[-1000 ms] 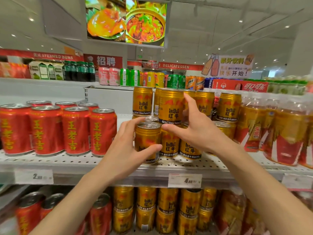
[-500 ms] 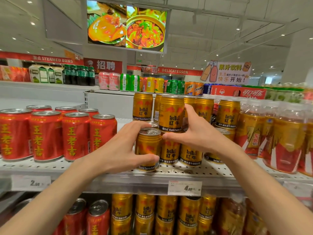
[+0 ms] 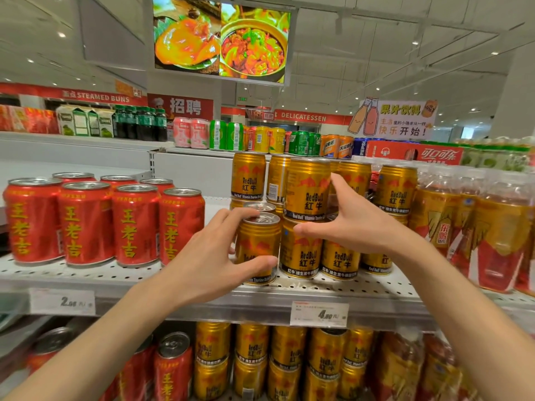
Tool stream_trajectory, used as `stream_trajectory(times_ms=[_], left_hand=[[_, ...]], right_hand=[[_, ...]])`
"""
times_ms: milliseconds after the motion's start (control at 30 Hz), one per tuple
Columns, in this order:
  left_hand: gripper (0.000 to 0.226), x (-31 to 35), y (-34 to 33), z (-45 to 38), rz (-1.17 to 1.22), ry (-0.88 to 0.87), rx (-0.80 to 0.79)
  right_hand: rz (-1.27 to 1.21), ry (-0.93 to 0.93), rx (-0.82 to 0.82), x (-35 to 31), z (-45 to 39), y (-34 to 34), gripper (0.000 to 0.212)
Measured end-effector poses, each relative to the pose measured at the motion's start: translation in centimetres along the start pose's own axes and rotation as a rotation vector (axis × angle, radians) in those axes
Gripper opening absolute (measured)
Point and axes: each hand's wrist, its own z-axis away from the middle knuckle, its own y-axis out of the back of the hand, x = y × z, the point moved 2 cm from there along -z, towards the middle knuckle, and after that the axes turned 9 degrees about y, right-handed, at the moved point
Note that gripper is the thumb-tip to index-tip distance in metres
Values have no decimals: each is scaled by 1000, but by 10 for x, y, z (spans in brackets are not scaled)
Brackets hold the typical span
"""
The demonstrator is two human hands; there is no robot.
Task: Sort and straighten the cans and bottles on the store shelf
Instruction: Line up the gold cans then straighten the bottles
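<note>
Both hands work at the gold cans. Left hand (image 3: 214, 256) curls round the front gold can (image 3: 257, 244), upright at the near edge of the perforated shelf (image 3: 86, 273). Right hand (image 3: 356, 224), fingers spread and straight, rests against the stacked gold cans (image 3: 307, 189) just right.

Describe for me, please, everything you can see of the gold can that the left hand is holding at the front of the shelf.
The gold can is a short metal drink can with a silver lid and pull tab, red bull artwork and partly hidden lettering. It stands upright at the front edge of the perforated shelf, leftmost in the front row of gold cans, close beside its neighbour. The left hand grips it, fingers over the rim, thumb across the lower front. The right hand does not touch it.
</note>
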Motion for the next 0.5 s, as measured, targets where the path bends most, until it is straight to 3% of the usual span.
stream_trajectory(times_ms=[500], left_hand=[[68, 1, 5, -1, 72, 30, -38]], right_hand=[[14, -21, 27, 2, -1, 0, 84]])
